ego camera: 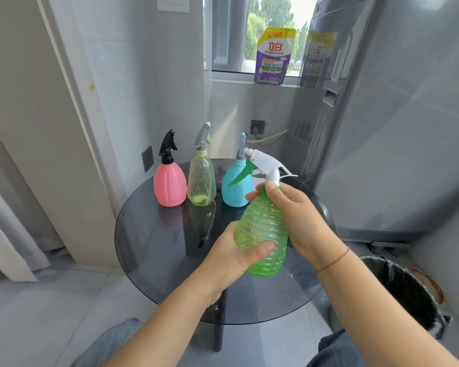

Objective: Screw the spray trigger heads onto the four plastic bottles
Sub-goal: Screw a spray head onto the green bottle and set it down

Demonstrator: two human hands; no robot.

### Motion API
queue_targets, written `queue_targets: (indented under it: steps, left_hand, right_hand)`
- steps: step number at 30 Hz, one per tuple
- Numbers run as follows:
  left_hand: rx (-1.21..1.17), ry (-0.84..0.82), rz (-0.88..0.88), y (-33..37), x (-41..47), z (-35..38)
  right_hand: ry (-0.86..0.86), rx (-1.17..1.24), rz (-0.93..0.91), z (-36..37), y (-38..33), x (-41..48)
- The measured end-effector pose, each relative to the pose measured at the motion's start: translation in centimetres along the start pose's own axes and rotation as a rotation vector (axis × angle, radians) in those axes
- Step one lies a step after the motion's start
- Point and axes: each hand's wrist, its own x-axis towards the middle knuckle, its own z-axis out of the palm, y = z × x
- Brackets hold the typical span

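Far left on the round glass table (149, 250) stands the pink bottle (169, 184) with a black trigger head (167, 146) seated on its neck, next the pale clear bottle (201, 183) with a grey head (202, 136), then the blue bottle (236, 186) with a grey-blue head (241, 147); all three upright, just beside each other in a row at the far edge, heads look on, tightness can't be judged from here. Nearer the camera the ribbed green bottle (263, 234) is held up off the table, long axis tilted a little, base toward the person, neck up and away. Left hand (233, 256) wraps the lower body from the left side, thumb pressed across the front, fingers hidden behind. Right hand (292, 218) comes in from the right, thumb and fingers pinched round the green collar at the neck, directly under the white trigger head (269, 165), whose nozzle points upper left and green lever hangs left. The collar sits at the top end of the bottle's axis, so the right hand is the one on it and the turning has to go around that axis while the left holds the body against it. Likely the last of four, screwing in progress; whether threads are fully seated is hidden by the fingers. Detergent pouch (273, 56) on the sill behind, not part of it
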Motion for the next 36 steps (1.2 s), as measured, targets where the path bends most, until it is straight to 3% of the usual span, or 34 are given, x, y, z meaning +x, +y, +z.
queue_targets:
  steps: [5,10,15,21,25,27,29,36]
  left_hand:
    - [0.33,0.228,0.072,-0.2,0.4,0.9]
    - [0.594,0.391,0.191,-1.5,1.2,2.9]
    - [0.383,0.337,0.118,-2.2,3.0,2.4]
    - [0.147,0.111,0.077,-1.7,5.8,1.3]
    - [0.138,-0.066,0.071,-0.8,8.3,1.1]
    - [0.142,-0.115,0.061,-0.6,9.7,1.5]
    - [0.185,-0.098,0.057,-0.6,11.1,2.0]
    - [0.21,0.187,0.039,-1.7,15.7,3.8]
  right_hand:
    - [0.275,-0.097,-0.103,0.5,1.0,0.0]
    - [0.328,-0.132,-0.095,1.4,2.2,0.0]
    - [0.203,-0.164,-0.047,0.0,2.8,-0.5]
    - [0.027,-0.125,0.093,-4.5,3.9,-0.2]
    - [-0.163,-0.004,0.121,-7.3,5.4,0.8]
    - [-0.172,0.02,0.09,-8.0,6.2,1.8]
    - [-0.111,0.028,0.062,-8.4,6.8,3.1]
    - [0.071,0.061,-0.013,-9.1,10.6,9.2]
